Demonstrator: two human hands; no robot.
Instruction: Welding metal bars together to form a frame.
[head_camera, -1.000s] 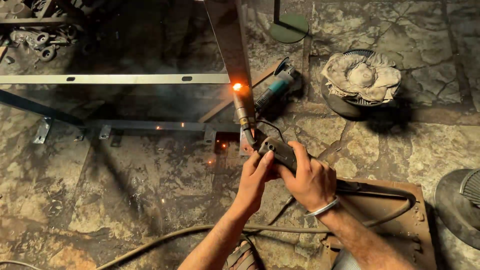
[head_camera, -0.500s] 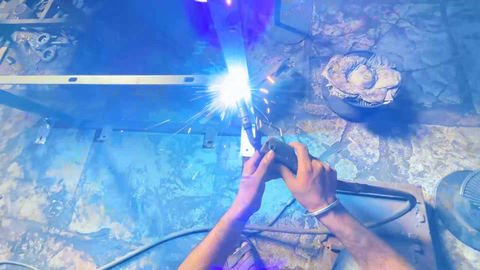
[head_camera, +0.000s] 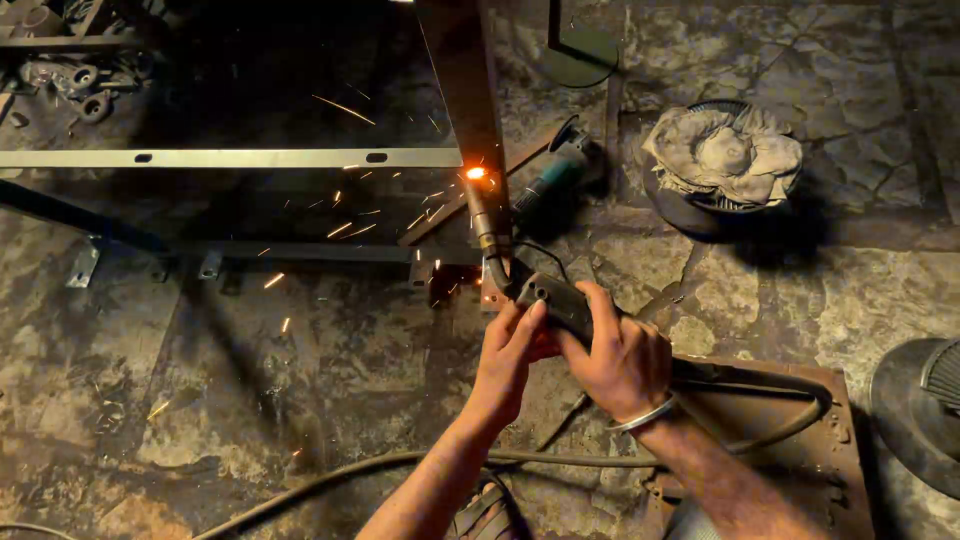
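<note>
Arc flash gone; only an orange glow (head_camera: 476, 173) remains at the steel-frame (head_camera: 240, 158) joint. Both hands, right hand (head_camera: 622, 358) and left hand (head_camera: 510, 350), grip closed around the welding torch (head_camera: 520, 285), whose nozzle points away toward the joint.

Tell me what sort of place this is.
Most likely a metal workshop floor. Both hands, left hand and right hand, grip a welding torch sparking at a steel frame; an angle grinder lies nearby on the stone floor.

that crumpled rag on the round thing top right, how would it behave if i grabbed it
The rag looks floppy: it lies in loose folds and would likely sag from one hand. It is probably light, so it should lift off the round disc without dragging it. Bunched cloth is unlikely to roll or slip.
</note>
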